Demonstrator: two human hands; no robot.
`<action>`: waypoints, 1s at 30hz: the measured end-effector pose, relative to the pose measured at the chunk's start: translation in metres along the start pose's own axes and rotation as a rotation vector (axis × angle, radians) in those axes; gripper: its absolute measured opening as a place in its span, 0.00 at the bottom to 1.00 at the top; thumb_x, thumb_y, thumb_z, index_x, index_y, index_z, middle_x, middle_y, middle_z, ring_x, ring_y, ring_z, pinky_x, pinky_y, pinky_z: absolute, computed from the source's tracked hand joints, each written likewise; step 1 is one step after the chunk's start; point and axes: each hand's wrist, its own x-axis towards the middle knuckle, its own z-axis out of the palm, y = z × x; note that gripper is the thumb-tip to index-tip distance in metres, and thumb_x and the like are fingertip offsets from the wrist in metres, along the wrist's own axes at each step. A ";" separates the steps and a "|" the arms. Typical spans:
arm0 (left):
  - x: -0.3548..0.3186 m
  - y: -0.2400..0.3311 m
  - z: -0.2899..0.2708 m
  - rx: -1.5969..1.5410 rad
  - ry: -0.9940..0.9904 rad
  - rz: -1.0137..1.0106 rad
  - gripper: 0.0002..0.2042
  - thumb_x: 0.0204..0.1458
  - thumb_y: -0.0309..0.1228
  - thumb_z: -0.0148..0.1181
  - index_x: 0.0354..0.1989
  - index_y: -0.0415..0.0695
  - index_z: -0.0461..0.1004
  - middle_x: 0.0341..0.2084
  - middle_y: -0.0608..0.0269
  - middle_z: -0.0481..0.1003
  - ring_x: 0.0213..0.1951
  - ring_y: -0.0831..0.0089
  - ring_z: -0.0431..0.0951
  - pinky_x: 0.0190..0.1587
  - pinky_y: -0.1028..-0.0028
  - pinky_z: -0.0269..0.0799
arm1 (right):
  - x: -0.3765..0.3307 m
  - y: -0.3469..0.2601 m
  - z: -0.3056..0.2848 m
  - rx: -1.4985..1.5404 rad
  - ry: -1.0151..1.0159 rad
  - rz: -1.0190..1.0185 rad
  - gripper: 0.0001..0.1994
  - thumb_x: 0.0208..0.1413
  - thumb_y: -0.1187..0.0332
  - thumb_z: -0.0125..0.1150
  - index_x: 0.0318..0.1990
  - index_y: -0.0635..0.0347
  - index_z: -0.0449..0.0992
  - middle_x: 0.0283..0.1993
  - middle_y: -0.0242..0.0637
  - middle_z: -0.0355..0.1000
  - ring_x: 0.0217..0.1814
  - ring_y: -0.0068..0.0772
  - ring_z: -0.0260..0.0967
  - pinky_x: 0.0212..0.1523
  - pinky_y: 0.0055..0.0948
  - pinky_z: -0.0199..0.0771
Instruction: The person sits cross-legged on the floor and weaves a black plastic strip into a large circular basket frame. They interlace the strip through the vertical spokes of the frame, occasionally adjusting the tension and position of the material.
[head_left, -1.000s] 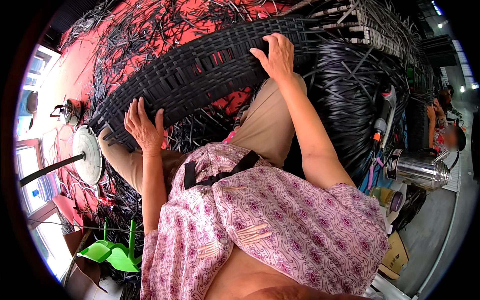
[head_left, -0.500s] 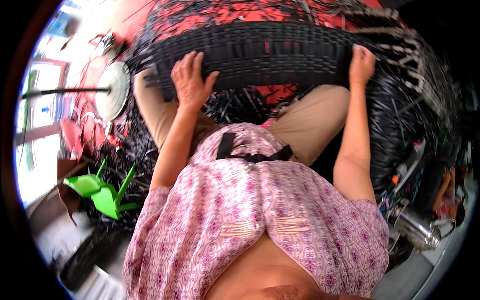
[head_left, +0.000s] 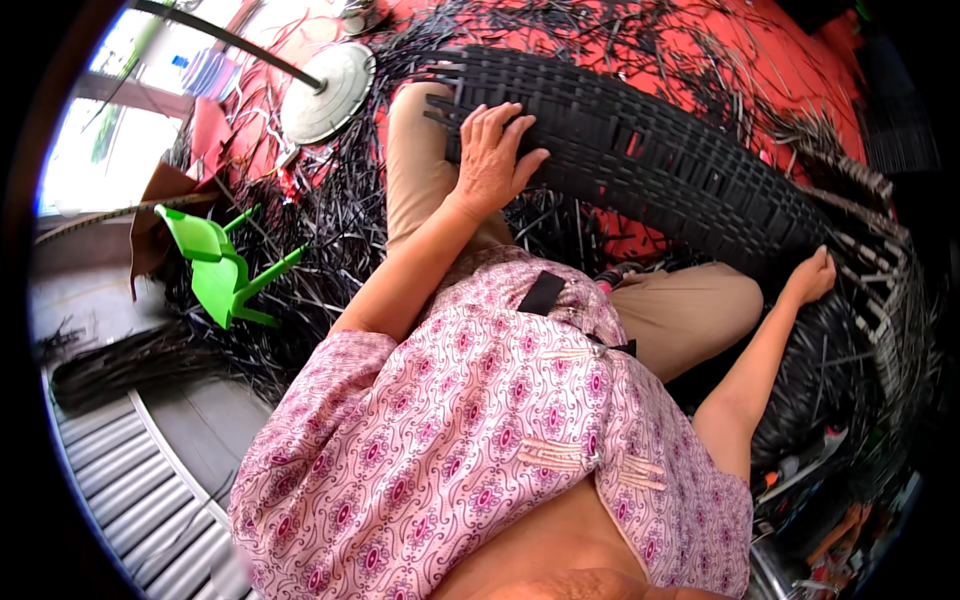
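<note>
In the head view, your left hand point(head_left: 492, 165) rests on the black woven panel point(head_left: 640, 150) near its left end, its grip spread, fingers together and thumb held well apart. Your right hand point(head_left: 812, 275) is at the panel's lower right corner with its fingers bent; whether that grip pinches the edge or only touches it, I cannot tell. The panel lies slantwise in front of you, reaching from your left knee past your right one, with loose strip ends sticking out at its left end. Beyond it, black strips litter the red floor point(head_left: 740, 75). A bundle of black strips point(head_left: 815, 380) lies beside your right forearm. To your left are a round white base point(head_left: 330, 95) with a dark pole and a green plastic object point(head_left: 220, 265).
</note>
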 end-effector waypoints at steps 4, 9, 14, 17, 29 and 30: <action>-0.001 -0.019 -0.017 0.153 -0.015 -0.104 0.27 0.54 0.44 0.63 0.58 0.42 0.70 0.54 0.55 0.69 0.60 0.58 0.66 0.67 0.55 0.50 | 0.003 0.030 0.018 -0.118 -0.106 -0.020 0.34 0.63 0.41 0.46 0.62 0.64 0.71 0.63 0.52 0.69 0.62 0.55 0.67 0.60 0.46 0.64; 0.017 -0.027 -0.016 0.175 -0.021 -0.143 0.28 0.55 0.47 0.62 0.59 0.41 0.69 0.53 0.57 0.70 0.59 0.59 0.67 0.68 0.55 0.50 | -0.003 0.010 0.017 0.005 -0.214 0.077 0.35 0.64 0.39 0.41 0.62 0.61 0.71 0.61 0.52 0.71 0.63 0.54 0.67 0.61 0.45 0.64; 0.006 -0.015 -0.018 0.163 0.000 -0.157 0.29 0.52 0.48 0.64 0.59 0.43 0.70 0.55 0.57 0.69 0.62 0.61 0.66 0.68 0.55 0.49 | -0.005 0.010 0.015 0.000 -0.259 0.140 0.37 0.64 0.37 0.40 0.63 0.61 0.71 0.65 0.52 0.67 0.67 0.55 0.63 0.65 0.45 0.61; 0.006 0.006 -0.012 0.037 -0.105 -0.055 0.30 0.51 0.49 0.64 0.58 0.43 0.71 0.56 0.57 0.69 0.64 0.60 0.64 0.67 0.55 0.49 | 0.010 0.027 0.017 0.149 -0.350 0.147 0.37 0.64 0.39 0.44 0.66 0.65 0.66 0.69 0.53 0.62 0.70 0.55 0.60 0.68 0.45 0.58; 0.020 0.030 0.011 -0.087 -0.075 0.013 0.32 0.50 0.49 0.64 0.60 0.43 0.69 0.60 0.56 0.66 0.67 0.60 0.60 0.69 0.54 0.49 | 0.025 -0.003 0.003 0.084 -0.503 0.247 0.36 0.67 0.42 0.42 0.71 0.61 0.58 0.76 0.48 0.51 0.77 0.49 0.50 0.73 0.43 0.53; 0.021 0.031 0.016 -0.091 -0.090 0.032 0.33 0.50 0.50 0.64 0.61 0.43 0.69 0.61 0.56 0.66 0.67 0.60 0.60 0.69 0.54 0.49 | 0.013 -0.020 -0.002 0.063 -0.494 0.254 0.36 0.67 0.42 0.42 0.71 0.60 0.58 0.76 0.48 0.51 0.76 0.50 0.50 0.73 0.43 0.53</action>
